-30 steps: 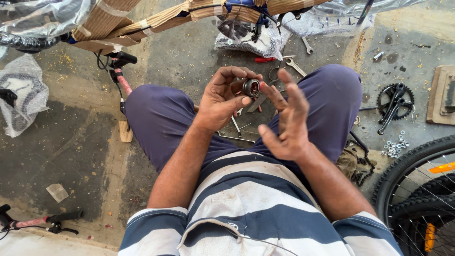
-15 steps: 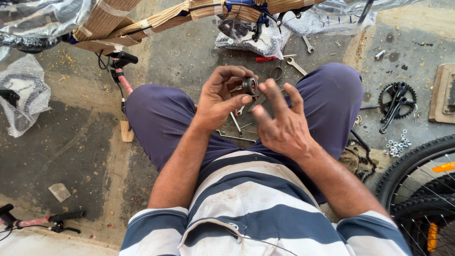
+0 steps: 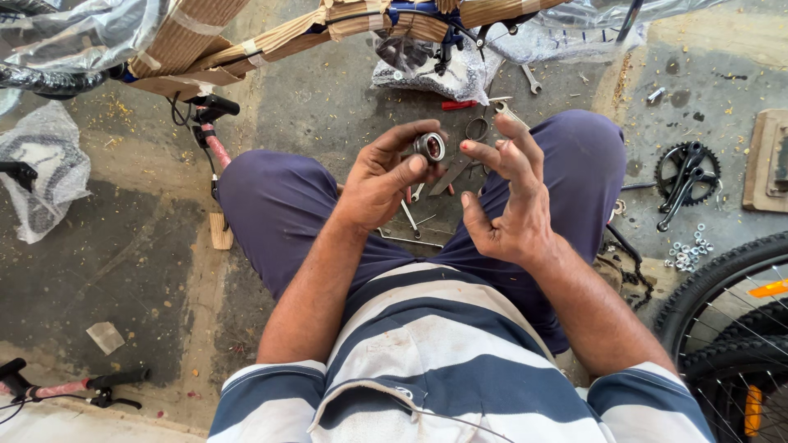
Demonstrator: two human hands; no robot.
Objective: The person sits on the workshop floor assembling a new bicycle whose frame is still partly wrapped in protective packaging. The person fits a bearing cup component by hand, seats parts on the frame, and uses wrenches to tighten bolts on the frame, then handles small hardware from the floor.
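Observation:
I sit on a concrete floor with knees apart. My left hand [image 3: 384, 174] pinches a small round metal bearing cup [image 3: 429, 147] between thumb and fingers, its open face toward me. Just right of the cup, my right hand [image 3: 507, 195] hovers with fingers spread and holds nothing. Scissors [image 3: 460, 160], a spanner and thin metal rods lie on the floor between my legs, partly hidden behind both hands.
A black crankset with chainring [image 3: 688, 172] and loose nuts [image 3: 688, 250] lie at the right. A bicycle tyre [image 3: 722, 279] fills the lower right corner. A cardboard-wrapped bicycle frame [image 3: 246, 37] crosses the top. A plastic-wrapped part [image 3: 37, 168] sits left, a handlebar [image 3: 78, 385] bottom left.
My right hand has drawn back from the cup and its fingers have spread open again. My left hand keeps the cup in nearly the same place.

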